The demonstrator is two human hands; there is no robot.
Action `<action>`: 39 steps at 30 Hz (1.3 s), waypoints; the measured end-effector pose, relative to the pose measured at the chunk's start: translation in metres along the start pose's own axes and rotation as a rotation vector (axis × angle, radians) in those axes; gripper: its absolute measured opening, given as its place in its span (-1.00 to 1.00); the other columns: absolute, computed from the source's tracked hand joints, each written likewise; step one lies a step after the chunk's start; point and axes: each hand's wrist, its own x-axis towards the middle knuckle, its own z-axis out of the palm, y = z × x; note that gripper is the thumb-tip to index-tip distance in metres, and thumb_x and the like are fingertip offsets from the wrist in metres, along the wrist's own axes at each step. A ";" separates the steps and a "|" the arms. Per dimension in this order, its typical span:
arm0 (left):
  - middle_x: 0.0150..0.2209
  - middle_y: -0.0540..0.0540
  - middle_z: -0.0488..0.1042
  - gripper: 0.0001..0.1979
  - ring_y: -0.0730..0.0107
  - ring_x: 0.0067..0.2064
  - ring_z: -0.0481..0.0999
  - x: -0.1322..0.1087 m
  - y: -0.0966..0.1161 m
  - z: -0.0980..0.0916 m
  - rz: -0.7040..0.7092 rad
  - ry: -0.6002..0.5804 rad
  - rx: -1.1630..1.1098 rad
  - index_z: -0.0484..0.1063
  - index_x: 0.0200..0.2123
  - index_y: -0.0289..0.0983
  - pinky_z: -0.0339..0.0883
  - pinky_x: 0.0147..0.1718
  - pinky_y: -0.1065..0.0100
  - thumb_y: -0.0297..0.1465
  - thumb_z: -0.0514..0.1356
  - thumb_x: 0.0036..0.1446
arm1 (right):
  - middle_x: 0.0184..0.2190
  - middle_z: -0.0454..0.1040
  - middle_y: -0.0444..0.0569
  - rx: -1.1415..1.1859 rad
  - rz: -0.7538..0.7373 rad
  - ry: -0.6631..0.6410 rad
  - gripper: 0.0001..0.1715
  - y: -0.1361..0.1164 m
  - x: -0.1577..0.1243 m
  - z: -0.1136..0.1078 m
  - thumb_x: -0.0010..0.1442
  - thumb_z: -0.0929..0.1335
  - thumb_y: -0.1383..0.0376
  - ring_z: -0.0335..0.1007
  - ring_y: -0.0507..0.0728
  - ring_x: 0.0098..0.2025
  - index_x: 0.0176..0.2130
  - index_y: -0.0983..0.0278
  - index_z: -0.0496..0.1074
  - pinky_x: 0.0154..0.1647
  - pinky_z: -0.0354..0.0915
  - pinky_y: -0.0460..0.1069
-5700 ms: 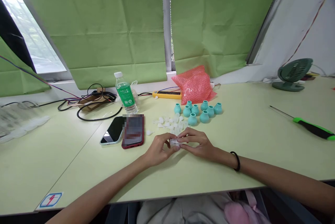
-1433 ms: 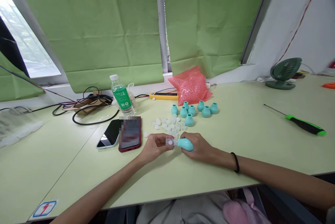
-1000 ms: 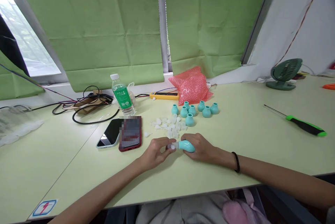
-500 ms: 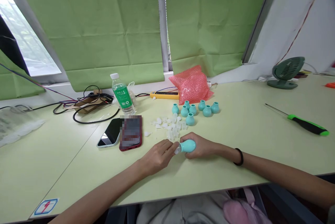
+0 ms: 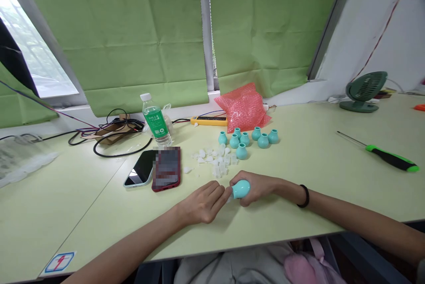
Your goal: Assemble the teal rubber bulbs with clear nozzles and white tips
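- Right hand (image 5: 257,185): grip clenched around a teal bulb (image 5: 241,189), held on its side just above the counter (image 5: 315,173), neck pointing left.
- Left hand (image 5: 201,203): palm down, fingers stretched to the bulb's neck and touching it. Whether they pinch a small part there cannot be told, as the neck end is covered.
- Pose: both forearms come in low from the near edge and the hands meet at the centre. There is a black band (image 5: 303,195) on the right wrist.
- Progress, as judged: one bulb is in work. The other teal bulbs (image 5: 245,139) stand upright and bare-necked behind the hands, and the clear pieces (image 5: 217,162) lie loose beside them, so most of the lot looks untouched.
- Also on the counter: two phones (image 5: 166,168), a water bottle (image 5: 156,120), pink bubble wrap (image 5: 244,106) and a green-handled screwdriver (image 5: 388,158), well apart to the right.
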 end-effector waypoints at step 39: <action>-0.37 -0.23 0.23 -0.82 0.19 -0.27 0.20 -0.019 -0.043 0.034 -0.712 -0.320 0.112 0.30 -0.39 -0.40 0.19 -0.37 0.20 -0.56 -0.09 0.07 | -0.60 0.20 -0.21 -0.057 -0.014 0.376 -0.87 0.006 0.005 -0.018 -0.25 0.30 0.37 0.14 -0.02 -0.53 -0.53 0.32 0.27 -0.57 0.10 -0.15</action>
